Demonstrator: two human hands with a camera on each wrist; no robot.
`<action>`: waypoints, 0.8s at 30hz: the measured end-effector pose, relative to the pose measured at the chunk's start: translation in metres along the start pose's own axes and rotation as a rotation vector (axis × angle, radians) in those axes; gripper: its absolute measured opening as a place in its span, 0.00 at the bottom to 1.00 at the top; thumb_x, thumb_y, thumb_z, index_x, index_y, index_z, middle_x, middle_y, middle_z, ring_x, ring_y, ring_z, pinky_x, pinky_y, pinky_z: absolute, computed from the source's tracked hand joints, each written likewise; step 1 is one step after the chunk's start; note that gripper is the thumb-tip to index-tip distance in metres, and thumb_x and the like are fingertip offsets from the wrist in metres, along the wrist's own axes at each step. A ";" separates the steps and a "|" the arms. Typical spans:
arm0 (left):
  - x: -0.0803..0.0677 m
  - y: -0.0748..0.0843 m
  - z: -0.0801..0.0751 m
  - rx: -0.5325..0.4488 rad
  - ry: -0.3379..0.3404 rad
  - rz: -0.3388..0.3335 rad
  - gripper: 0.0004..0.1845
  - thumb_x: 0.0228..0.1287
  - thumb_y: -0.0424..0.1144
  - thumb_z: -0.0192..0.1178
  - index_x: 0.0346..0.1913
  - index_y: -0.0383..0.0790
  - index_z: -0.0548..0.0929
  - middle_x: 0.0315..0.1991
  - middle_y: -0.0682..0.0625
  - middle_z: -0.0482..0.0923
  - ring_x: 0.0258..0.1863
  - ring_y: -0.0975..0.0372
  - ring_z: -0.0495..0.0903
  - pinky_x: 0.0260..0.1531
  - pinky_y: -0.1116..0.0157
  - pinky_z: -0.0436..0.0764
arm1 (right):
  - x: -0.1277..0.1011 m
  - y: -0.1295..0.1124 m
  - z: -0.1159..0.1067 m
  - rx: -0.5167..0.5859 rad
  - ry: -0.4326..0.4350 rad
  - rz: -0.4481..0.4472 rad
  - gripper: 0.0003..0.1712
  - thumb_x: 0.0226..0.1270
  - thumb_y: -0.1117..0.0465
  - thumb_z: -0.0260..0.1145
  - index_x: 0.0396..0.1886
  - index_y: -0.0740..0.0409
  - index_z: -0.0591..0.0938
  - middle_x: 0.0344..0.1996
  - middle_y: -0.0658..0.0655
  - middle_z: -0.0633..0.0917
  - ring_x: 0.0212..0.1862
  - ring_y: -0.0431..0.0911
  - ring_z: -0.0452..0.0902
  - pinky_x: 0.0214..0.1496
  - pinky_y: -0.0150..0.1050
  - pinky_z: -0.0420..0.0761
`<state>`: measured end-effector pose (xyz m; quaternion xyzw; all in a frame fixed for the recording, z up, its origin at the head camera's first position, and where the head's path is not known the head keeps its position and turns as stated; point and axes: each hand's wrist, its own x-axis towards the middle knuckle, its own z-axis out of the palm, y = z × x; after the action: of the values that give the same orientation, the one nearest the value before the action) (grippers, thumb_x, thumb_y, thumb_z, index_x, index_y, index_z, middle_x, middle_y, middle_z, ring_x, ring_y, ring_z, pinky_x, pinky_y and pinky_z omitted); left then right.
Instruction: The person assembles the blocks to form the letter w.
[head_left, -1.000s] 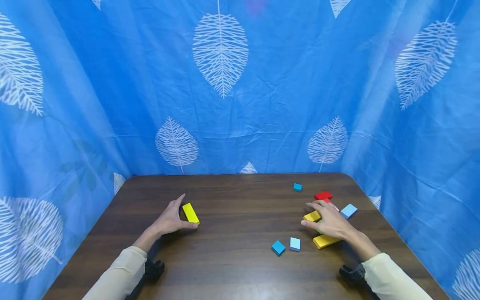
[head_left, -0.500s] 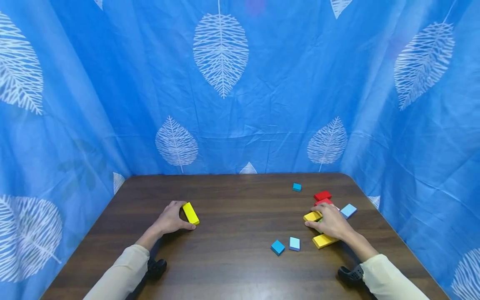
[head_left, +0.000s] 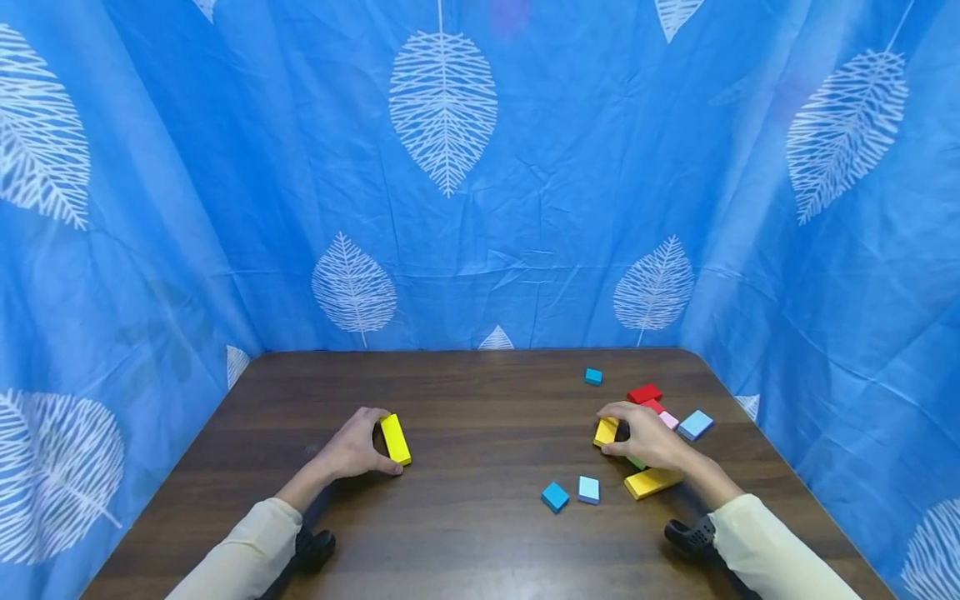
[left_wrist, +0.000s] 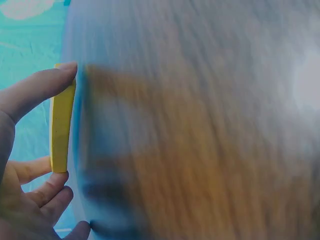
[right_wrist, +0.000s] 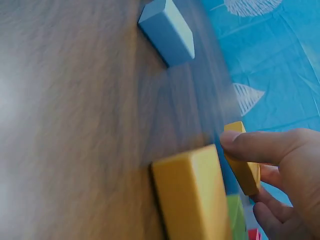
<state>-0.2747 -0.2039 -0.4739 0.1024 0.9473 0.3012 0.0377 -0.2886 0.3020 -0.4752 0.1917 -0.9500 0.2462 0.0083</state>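
Note:
On the left of the table, my left hand [head_left: 360, 446] pinches a bright yellow block [head_left: 396, 439] by its two ends, thumb at the near end and fingers at the far end. The left wrist view shows this yellow block [left_wrist: 62, 125] between thumb and fingertips, close over the wood. At the right, my right hand [head_left: 648, 435] pinches a shorter orange-yellow block [head_left: 606, 432] between thumb and fingers. In the right wrist view that orange-yellow block [right_wrist: 244, 167] is tilted beside a larger yellow block [right_wrist: 192, 195]. A green block [head_left: 636, 462] shows partly under the right hand.
Behind the right hand lie red blocks [head_left: 645, 393], a pink block [head_left: 668, 420] and a light blue block [head_left: 695, 425]. Nearer the middle are a blue block [head_left: 555, 497] and a pale blue block [head_left: 588, 490]. A small blue block [head_left: 593, 377] sits toward the back edge.
Both hands have closed on their blocks. The left hand's yellow block has moved slightly right and nearer; the right hand's orange-yellow block has shifted left and turned, uncovering the pink block.

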 end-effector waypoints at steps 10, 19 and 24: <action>-0.013 0.012 0.008 -0.032 0.008 0.041 0.51 0.40 0.44 0.87 0.67 0.30 0.74 0.61 0.38 0.72 0.56 0.48 0.75 0.60 0.44 0.76 | 0.023 -0.021 0.007 0.043 0.009 0.015 0.40 0.57 0.56 0.83 0.67 0.64 0.79 0.63 0.65 0.80 0.60 0.62 0.76 0.61 0.61 0.78; -0.030 0.042 0.025 -0.028 0.025 0.069 0.51 0.38 0.45 0.88 0.67 0.30 0.74 0.61 0.39 0.72 0.55 0.48 0.76 0.55 0.47 0.80 | 0.053 -0.038 0.017 0.131 -0.005 -0.068 0.39 0.53 0.56 0.85 0.62 0.64 0.80 0.56 0.60 0.83 0.57 0.57 0.79 0.59 0.55 0.80; -0.035 0.057 0.036 0.012 0.019 0.101 0.52 0.37 0.49 0.88 0.67 0.32 0.75 0.59 0.40 0.73 0.53 0.47 0.76 0.51 0.43 0.78 | 0.068 -0.055 0.023 0.173 -0.051 -0.111 0.38 0.53 0.57 0.85 0.61 0.65 0.80 0.55 0.57 0.82 0.55 0.55 0.79 0.60 0.54 0.80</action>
<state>-0.2256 -0.1456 -0.4699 0.1475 0.9431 0.2978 0.0126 -0.3298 0.2224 -0.4625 0.2503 -0.9130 0.3215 -0.0186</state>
